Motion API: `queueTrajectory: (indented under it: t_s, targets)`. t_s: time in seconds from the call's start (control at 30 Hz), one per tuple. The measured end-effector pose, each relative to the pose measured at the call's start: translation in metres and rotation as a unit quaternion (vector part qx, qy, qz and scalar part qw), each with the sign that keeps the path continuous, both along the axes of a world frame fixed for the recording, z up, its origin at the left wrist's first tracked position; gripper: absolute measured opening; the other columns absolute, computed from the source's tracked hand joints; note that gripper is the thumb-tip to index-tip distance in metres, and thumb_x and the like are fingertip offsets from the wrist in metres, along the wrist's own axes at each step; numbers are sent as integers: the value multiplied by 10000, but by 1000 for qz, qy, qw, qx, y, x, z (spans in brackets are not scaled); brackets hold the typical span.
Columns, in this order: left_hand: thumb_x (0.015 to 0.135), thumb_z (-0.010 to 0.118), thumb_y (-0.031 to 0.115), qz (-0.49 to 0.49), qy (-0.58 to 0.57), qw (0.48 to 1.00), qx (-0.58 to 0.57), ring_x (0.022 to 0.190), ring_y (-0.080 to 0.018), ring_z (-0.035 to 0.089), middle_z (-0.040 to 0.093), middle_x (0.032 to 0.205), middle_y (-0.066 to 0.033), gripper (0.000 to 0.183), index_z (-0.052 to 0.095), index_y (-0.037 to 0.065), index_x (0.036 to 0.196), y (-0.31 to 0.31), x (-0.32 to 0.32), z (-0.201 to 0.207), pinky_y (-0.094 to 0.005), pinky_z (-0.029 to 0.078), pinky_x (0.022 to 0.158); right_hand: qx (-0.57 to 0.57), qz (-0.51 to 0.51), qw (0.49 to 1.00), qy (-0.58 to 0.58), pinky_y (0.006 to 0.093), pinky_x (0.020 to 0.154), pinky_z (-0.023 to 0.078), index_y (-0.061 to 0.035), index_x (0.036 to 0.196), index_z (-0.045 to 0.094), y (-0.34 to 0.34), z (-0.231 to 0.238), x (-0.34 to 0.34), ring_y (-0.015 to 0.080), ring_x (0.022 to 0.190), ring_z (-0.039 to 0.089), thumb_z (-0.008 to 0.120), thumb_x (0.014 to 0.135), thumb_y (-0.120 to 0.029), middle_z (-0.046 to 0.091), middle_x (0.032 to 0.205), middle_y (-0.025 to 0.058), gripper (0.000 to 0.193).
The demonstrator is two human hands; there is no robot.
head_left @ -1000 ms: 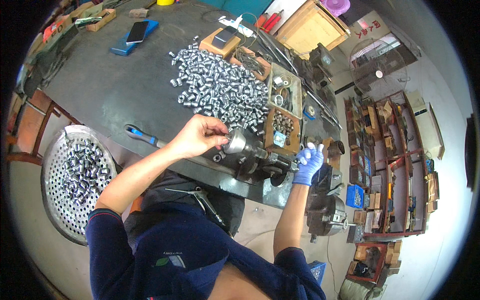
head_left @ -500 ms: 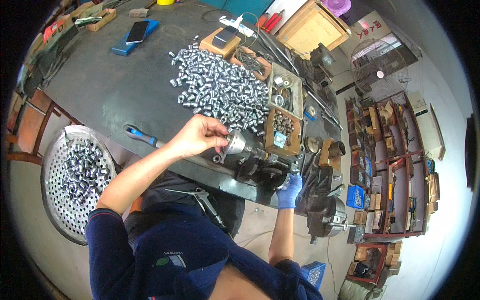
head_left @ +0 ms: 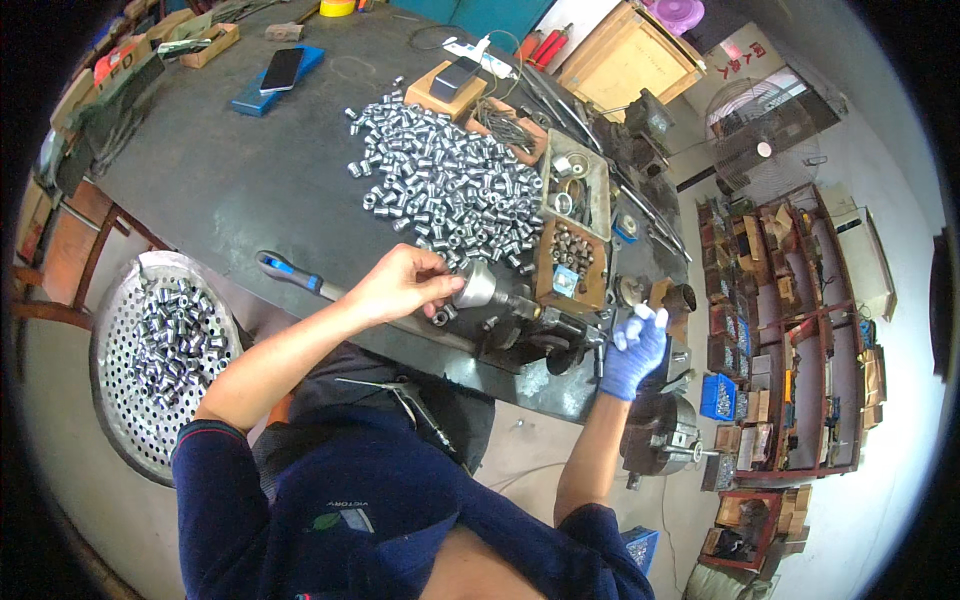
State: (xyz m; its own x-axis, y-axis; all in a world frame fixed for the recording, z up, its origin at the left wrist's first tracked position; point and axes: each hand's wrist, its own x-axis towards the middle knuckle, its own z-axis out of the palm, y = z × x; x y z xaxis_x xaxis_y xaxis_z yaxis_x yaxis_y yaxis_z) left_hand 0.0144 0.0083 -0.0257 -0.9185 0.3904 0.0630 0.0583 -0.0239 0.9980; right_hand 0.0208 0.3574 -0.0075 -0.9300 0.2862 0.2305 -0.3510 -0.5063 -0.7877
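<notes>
My bare left hand (head_left: 410, 283) is at the round metal chuck (head_left: 478, 284) of a bench-mounted fixture. Its thumb and fingers pinch together at the chuck's face, and what lies between them is hidden. On my right hand (head_left: 636, 352) is a blue glove with pale fingertips. Its fingers are loosely bent and apart, beside a short metal bar handle (head_left: 600, 358) at the fixture's right end. A small metal sleeve (head_left: 440, 317) sits just below my left fingers. Beyond the chuck spreads a large heap of shiny metal sleeves (head_left: 450, 180).
Left of me, a perforated round metal tray (head_left: 115, 365) holds more sleeves. A blue-handled tool (head_left: 290, 272) lies near the bench edge. An air gun (head_left: 415, 410) is below it. A wooden parts box (head_left: 570, 262) and a bench vise (head_left: 660, 435) stand to the right.
My right hand has moved up and to the right around the handle end, its fingers now showing more. My left hand stays at the chuck. The whole view has shifted slightly.
</notes>
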Motion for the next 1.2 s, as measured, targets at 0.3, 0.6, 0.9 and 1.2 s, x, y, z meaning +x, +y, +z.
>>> queueTrajectory:
  t_s: [0.3,0.6,0.9,1.2]
  targets:
    - [853,483,350,150,142,968,-140,568,-343,570,541,565,-180,379,579,19,695,24,5,0,-419,435,534,9,12,1000,15,196,295,286,14,828,548,9,-3,34,58,368,301,397,928,-322,408,504,5,381]
    - [860,506,336,141,32,986,-81,466,-186,484,501,515,-149,396,615,-14,709,20,4,0,-347,395,496,-75,5,990,-120,186,268,245,17,816,577,11,-81,67,52,334,320,406,920,-340,432,483,-10,409]
    - [872,491,365,74,-37,992,-91,437,-110,480,518,507,-67,411,625,-11,773,7,1,11,-279,405,449,60,-61,986,-144,187,343,328,-31,772,583,39,-82,-44,74,381,429,502,880,-341,495,495,-2,338]
    - [872,482,298,372,-91,883,-273,475,-124,510,587,657,-84,360,597,-7,1024,-162,81,-24,-278,441,450,16,-16,999,38,205,325,321,36,873,561,1,-10,55,89,372,381,430,908,-362,447,502,25,421]
